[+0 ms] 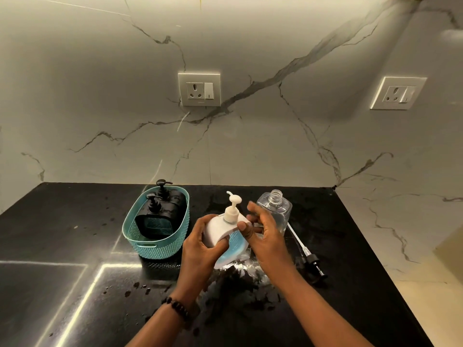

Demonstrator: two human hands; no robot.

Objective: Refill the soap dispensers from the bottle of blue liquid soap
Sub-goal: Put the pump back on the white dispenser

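Note:
A white soap dispenser with a cream pump head and a blue mesh front is tilted above the black counter. My left hand grips its left side and bottom. On the dispenser's right side my right hand has its thumb and fingers curled against the top edge. Just behind my right hand stands a clear bottle with its cap off; it looks nearly empty. Its black pump cap with a long tube lies on the counter to the right.
A teal basket at the left holds two black pump dispensers. The black counter is wet with drops and a puddle below my hands. A marble wall with two sockets rises behind. The counter's right edge drops to a pale floor.

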